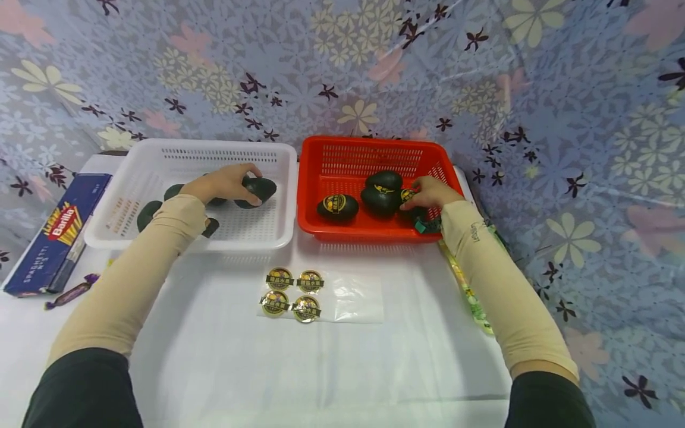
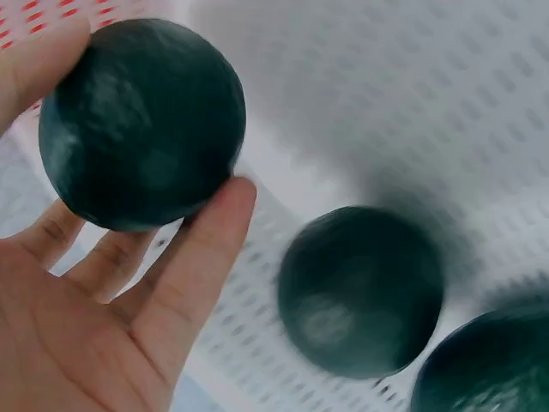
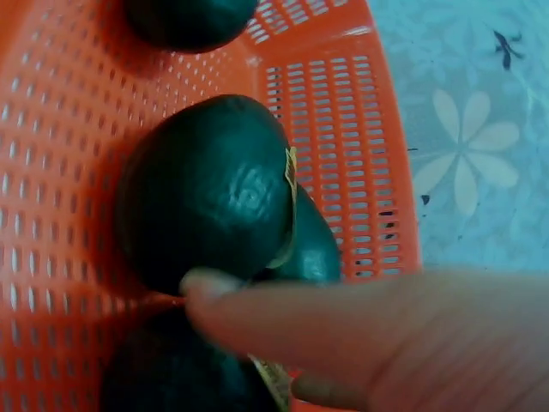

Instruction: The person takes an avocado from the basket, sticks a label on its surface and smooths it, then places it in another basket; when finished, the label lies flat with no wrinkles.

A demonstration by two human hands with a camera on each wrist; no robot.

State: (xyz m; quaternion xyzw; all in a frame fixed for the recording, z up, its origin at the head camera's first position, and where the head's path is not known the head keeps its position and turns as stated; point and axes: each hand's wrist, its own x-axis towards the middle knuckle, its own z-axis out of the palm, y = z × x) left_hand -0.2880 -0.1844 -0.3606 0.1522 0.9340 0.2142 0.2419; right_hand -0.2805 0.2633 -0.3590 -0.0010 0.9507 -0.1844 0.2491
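My left hand (image 1: 227, 183) grips a dark green avocado (image 1: 262, 189) over the right part of the white basket (image 1: 291, 205). In the left wrist view, thumb and fingers wrap round this avocado (image 2: 141, 124), and more avocados (image 2: 360, 292) lie in the basket beyond it. Over in the red basket (image 1: 369, 235), my right hand (image 1: 434, 193) holds an avocado bearing a black-and-gold sticker (image 1: 408, 195), close to the right wall. The right wrist view has the thumb across that avocado (image 3: 176, 369), its lower part cut off. Other stickered avocados (image 1: 338, 207) lie to its left.
A clear sheet (image 1: 358, 297) with several round gold stickers (image 1: 307, 309) lies on the white table (image 1: 321, 368) before the baskets. Left stand a blue spaghetti box (image 1: 59, 238) and a wrapped candy (image 1: 72, 292). A green-yellow packet (image 1: 473, 302) lies under the right forearm.
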